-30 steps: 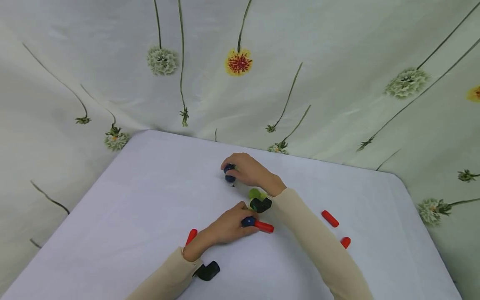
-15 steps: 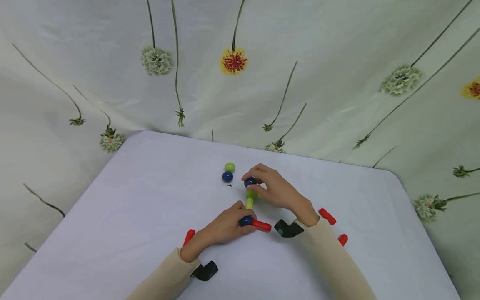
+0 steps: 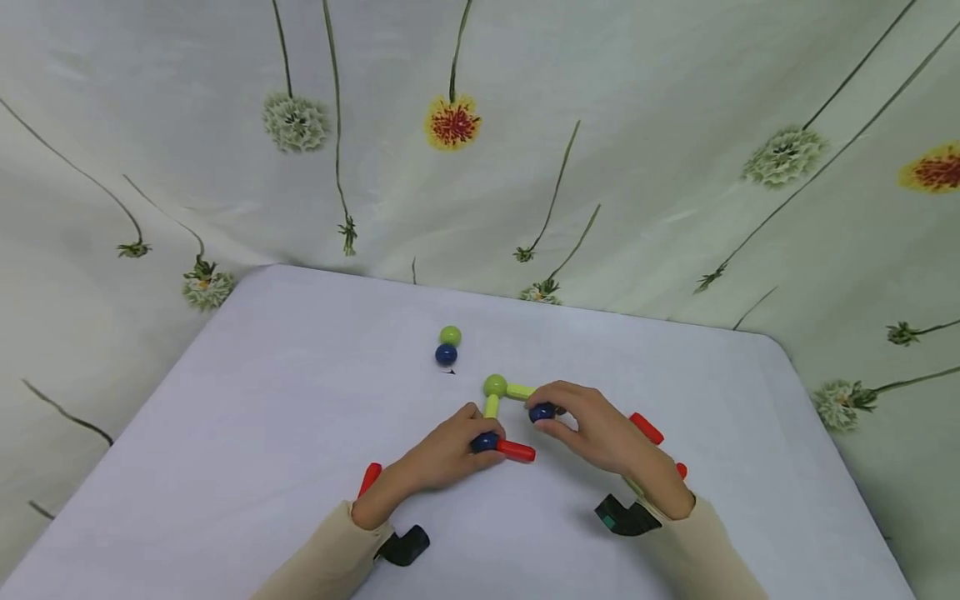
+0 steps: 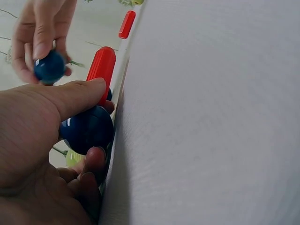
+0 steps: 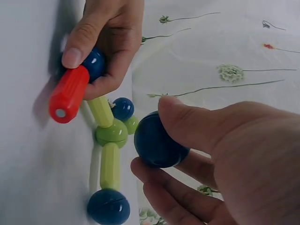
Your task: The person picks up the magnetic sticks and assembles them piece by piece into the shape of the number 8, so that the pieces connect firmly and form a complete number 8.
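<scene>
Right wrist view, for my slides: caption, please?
Right fingers hold one blue ball; left fingers hold another blue ball against a red rod.

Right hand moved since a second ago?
Yes. In the head view, the right hand has shifted rightward and toward the person, judged against the small dark mark on the white table.

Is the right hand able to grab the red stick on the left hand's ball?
Probably yes: the red stick has a free end with nothing seen between it and the right hand, which may need to drop its blue ball.
</scene>
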### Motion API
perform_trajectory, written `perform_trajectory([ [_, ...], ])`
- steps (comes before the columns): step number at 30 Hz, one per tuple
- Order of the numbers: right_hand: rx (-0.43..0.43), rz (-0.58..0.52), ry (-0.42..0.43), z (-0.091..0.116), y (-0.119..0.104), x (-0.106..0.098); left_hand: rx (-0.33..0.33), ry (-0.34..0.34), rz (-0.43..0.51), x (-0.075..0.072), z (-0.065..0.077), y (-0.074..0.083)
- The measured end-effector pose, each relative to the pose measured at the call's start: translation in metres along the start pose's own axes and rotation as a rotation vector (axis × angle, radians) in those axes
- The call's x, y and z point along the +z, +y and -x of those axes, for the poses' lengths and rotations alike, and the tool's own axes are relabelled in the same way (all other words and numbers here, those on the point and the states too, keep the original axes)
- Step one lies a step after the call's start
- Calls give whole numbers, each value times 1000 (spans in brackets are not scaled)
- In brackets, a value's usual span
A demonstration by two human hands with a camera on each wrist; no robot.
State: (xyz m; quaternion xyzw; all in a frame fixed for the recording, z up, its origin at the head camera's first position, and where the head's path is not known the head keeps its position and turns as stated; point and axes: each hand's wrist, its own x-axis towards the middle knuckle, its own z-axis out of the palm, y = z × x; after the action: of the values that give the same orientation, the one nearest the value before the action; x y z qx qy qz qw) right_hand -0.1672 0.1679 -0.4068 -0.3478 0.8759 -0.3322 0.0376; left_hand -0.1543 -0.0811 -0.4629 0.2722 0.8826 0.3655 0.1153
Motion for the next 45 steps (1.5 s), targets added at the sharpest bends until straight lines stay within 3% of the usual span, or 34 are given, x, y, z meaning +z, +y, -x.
perform_trajectory([
  [6, 97, 74, -49, 16, 8, 9, -24, -8, -8, 0, 1, 1],
  [17, 205, 143, -111, 20, 11, 16, -42, -9, -9, 0, 0, 1],
  [39, 220, 192, -162, 20, 8, 29, -25, -5, -29, 2, -1, 4],
  [45, 222, 194, -163, 22, 7, 28, -63, 10, -37, 1, 0, 7],
])
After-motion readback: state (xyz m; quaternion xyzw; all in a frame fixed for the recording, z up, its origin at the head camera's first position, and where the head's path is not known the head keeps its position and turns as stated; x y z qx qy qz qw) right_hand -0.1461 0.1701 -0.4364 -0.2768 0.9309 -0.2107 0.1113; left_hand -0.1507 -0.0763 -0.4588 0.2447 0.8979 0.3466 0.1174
